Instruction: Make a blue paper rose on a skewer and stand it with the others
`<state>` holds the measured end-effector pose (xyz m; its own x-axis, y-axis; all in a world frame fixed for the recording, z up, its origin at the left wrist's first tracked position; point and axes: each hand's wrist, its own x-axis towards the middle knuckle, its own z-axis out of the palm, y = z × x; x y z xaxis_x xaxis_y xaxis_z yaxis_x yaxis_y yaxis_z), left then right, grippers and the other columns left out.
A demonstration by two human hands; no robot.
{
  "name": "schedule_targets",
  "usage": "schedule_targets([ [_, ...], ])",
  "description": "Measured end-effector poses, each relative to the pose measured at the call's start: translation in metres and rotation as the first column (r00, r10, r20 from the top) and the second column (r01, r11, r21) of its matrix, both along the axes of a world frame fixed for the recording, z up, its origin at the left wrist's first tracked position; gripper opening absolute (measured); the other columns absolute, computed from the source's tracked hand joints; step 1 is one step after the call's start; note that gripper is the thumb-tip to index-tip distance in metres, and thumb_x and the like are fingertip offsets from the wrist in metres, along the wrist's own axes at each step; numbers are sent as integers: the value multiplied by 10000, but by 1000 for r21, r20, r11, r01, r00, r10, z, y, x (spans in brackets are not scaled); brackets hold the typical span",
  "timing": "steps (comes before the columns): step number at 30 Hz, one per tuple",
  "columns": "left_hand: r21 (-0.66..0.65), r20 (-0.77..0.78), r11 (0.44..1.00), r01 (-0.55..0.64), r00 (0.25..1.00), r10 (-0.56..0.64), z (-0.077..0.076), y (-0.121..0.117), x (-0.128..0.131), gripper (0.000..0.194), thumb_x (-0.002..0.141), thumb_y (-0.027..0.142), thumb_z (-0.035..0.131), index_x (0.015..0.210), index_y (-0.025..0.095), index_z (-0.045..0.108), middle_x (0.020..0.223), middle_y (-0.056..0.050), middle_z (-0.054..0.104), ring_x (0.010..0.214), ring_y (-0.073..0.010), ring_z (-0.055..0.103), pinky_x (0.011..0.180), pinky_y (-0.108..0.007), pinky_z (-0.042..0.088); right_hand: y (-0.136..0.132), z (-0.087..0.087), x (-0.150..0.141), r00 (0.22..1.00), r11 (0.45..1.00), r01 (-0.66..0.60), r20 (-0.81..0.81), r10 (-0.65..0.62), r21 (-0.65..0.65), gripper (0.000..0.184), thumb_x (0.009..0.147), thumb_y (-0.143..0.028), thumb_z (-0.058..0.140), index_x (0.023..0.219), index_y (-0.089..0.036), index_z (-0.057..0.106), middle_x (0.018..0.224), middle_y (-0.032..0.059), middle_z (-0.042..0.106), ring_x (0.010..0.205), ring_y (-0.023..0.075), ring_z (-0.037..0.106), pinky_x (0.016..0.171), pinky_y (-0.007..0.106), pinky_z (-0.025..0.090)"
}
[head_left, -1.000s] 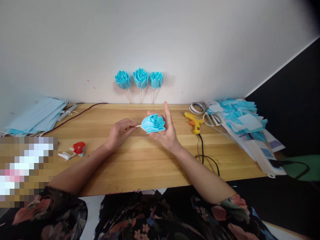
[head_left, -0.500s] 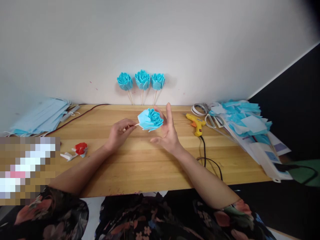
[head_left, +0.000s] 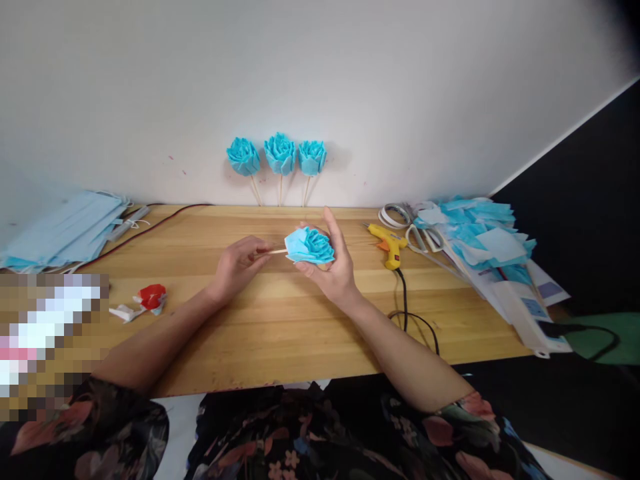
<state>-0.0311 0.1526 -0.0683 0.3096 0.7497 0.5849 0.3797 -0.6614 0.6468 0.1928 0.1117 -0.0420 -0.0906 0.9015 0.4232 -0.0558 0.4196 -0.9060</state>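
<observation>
A blue handmade flower (head_left: pixel 309 245) on a thin wooden stick lies on its side above the table, its bloom facing right. My left hand (head_left: pixel 243 263) is closed, pinching the stick between thumb and fingers. Around the bloom, my right hand (head_left: pixel 336 270) is cupped, thumb against the lower side and fingers behind it, with one finger sticking up. The fingertips behind the petals are partly hidden. Against the wall, three similar flowers lean on their sticks, among them the middle blue flower (head_left: pixel 280 154).
Face masks (head_left: pixel 65 227) are piled at the left, near a red-and-white wrapper (head_left: pixel 153 298). At the right lie a yellow glue gun (head_left: pixel 389 245) with its black cord, a tape roll (head_left: pixel 395 215), scissors (head_left: pixel 425 240), blue fabric pieces (head_left: pixel 475 227) and a white power strip (head_left: pixel 530 317).
My right hand has closed in around the bloom, thumb now against it. The flower has shifted slightly right and down, and more of the stick shows beside my left hand.
</observation>
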Motion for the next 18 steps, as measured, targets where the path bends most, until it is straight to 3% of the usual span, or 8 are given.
schedule_targets([
  [4, -85, 27, 996, -12, 1000, 15, 0, 0, 0, 172, 940, 334, 698, 881, 178, 735, 841, -56, 734, 728, -151, 639, 653, -256, 512, 2, -3, 2, 999, 999, -43, -13, 43, 5, 1231, 678, -600, 907, 1663, -396, 198, 1533, 94, 574, 1392, 308, 579, 1174, 518, 499],
  [7, -103, 65, 995, 7, 998, 0, 2, -2, 0, 209, 946, 370, 690, 861, 182, 726, 827, -54, 730, 728, -155, 640, 668, -267, 512, 4, -2, 3, 985, 986, -164, -43, 165, 34, 1376, 607, -648, 923, 1674, -425, 84, 1659, 89, 429, 1482, 317, 490, 1175, 532, 492],
  [10, -112, 85, 993, 27, 996, -18, 4, -3, 1, 237, 950, 395, 684, 852, 181, 717, 819, -54, 726, 734, -158, 647, 664, -267, 507, 7, 0, 4, 984, 985, -171, -48, 172, 26, 1429, 603, -676, 910, 1673, -429, -5, 1716, 93, 330, 1528, 312, 429, 1146, 520, 515],
  [14, -109, 70, 992, 60, 996, -52, 6, -4, 2, 234, 949, 389, 677, 851, 180, 714, 815, -57, 732, 741, -164, 657, 670, -269, 509, 7, -1, 5, 987, 987, -157, -19, 157, 27, 1382, 651, -653, 897, 1677, -414, 2, 1677, 97, 409, 1475, 296, 502, 1146, 492, 513],
  [18, -120, 44, 990, 70, 997, -65, 7, -5, 2, 156, 937, 309, 671, 866, 179, 719, 856, -59, 745, 764, -162, 663, 696, -266, 513, 3, -6, 4, 987, 981, -164, 17, 163, 107, 1184, 732, -538, 894, 1667, -419, 177, 1563, 73, 557, 1422, 291, 563, 1186, 512, 475],
])
